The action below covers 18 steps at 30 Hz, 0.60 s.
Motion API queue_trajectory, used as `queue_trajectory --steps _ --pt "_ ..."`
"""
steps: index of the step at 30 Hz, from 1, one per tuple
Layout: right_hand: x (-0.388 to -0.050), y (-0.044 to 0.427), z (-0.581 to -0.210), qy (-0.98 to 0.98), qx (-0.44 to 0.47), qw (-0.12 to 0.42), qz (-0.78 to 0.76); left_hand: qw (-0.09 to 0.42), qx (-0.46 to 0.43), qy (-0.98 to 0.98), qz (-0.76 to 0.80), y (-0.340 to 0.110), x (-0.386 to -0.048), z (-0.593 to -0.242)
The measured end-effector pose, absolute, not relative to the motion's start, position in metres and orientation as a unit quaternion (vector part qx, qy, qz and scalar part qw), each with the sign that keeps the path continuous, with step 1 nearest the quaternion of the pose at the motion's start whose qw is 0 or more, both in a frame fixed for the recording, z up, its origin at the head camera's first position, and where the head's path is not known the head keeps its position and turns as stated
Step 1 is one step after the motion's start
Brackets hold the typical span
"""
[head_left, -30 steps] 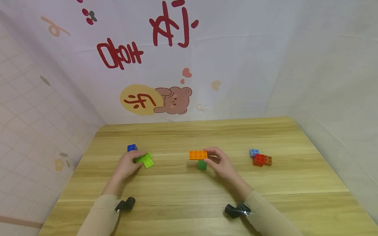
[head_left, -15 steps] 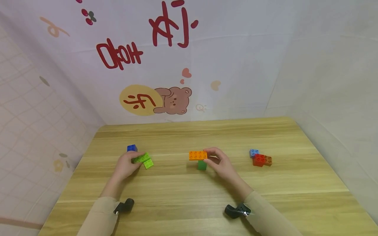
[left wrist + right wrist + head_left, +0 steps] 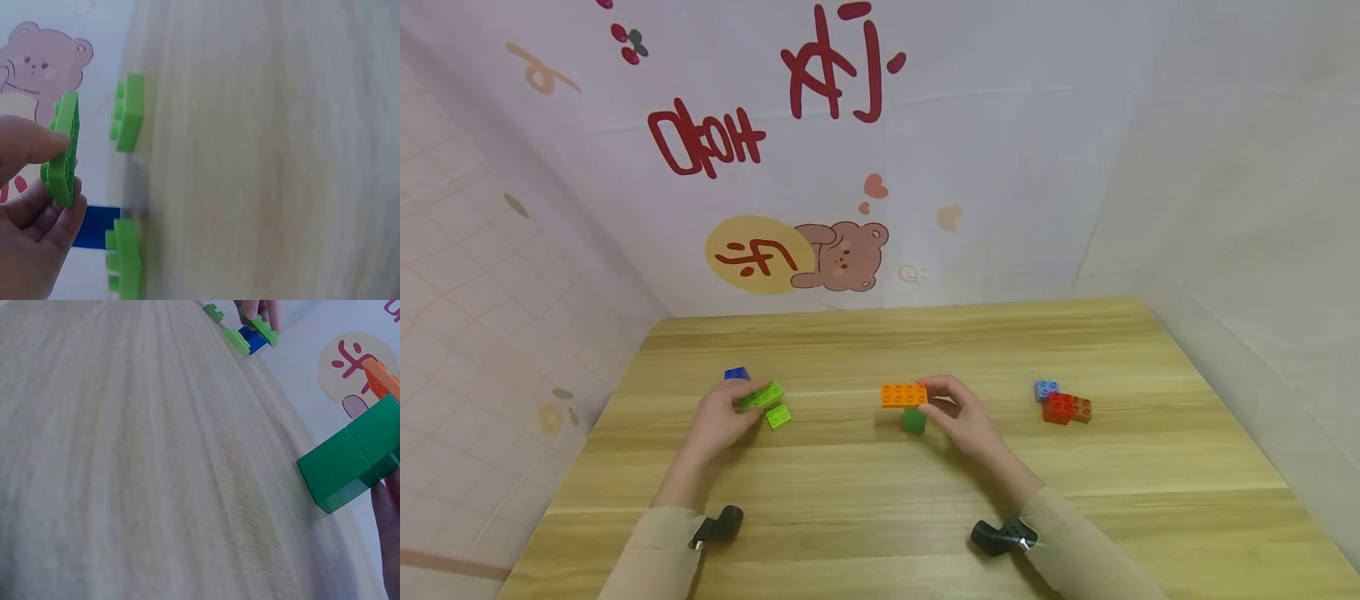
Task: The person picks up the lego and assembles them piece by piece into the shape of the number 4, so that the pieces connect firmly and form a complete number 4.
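The left hand [image 3: 722,419] is pinching a lime-green toy brick [image 3: 764,395] between thumb and fingers, above the wood-grain table [image 3: 850,500] near a second lime-green brick [image 3: 778,417]. The right hand [image 3: 961,414] is gripping one end of an eight-stud orange brick [image 3: 903,395] atop stacked green bricks [image 3: 913,421].

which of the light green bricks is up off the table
The light green brick pinched in the left hand; the other two light green bricks sit on the table.

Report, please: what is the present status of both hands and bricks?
Left hand pinching lime brick, held above table. Right hand gripping orange-topped green stack. Loose lime plate on table between hands, possibly in the way.
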State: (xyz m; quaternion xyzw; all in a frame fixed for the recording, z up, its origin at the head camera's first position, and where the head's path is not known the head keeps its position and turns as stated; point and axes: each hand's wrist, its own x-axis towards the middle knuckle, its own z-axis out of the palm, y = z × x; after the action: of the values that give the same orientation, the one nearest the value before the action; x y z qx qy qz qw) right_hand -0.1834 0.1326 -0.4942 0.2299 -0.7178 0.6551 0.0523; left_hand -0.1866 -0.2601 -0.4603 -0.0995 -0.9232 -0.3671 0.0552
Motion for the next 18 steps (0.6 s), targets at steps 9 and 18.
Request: queue_trajectory --steps 9,18 --pt "-0.184 0.134 -0.496 -0.714 0.233 0.051 0.658 0.058 -0.121 -0.912 -0.387 -0.235 -0.183 -0.459" --pt "-0.184 0.133 -0.496 -0.713 0.244 0.058 0.655 0.078 -0.197 -0.9 -0.381 -0.204 -0.179 -0.458"
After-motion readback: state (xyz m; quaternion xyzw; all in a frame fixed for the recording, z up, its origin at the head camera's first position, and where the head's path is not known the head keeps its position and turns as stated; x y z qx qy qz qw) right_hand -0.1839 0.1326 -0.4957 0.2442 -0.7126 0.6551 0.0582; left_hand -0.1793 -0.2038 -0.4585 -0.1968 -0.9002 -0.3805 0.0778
